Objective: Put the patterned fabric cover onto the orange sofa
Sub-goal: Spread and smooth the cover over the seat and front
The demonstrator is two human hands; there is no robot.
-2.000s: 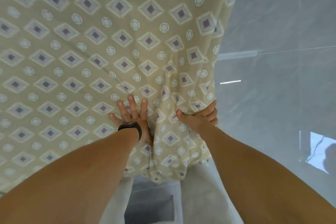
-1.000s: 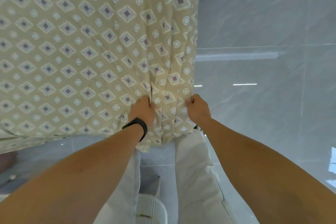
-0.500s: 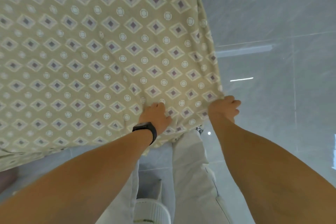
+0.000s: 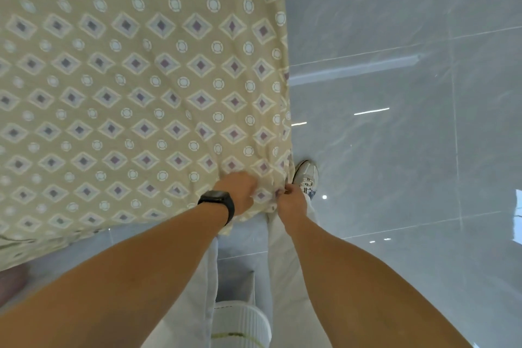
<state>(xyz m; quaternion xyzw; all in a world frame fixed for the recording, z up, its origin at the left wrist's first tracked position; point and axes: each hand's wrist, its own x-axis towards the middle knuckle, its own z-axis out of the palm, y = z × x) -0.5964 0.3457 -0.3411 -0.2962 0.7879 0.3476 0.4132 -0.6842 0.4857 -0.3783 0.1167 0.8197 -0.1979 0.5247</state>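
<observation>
Beige diamond-patterned fabric cover (image 4: 141,87), soft and light, bunches at its near corner where left hand (image 4: 238,192) and right hand (image 4: 292,200) pinch it.

Cover (image 4: 141,87): beige fabric, purple diamonds and white rings, spread taut across left of view, near right corner bunched and wrinkled. Sofa hidden, can't tell.

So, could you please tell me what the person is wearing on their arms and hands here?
Both forearms are bare, with no sleeves in view. The left hand has a black wristband with a dark rectangular face, like a watch or fitness tracker. The right hand wears nothing: no glove, ring or band is visible.
</observation>
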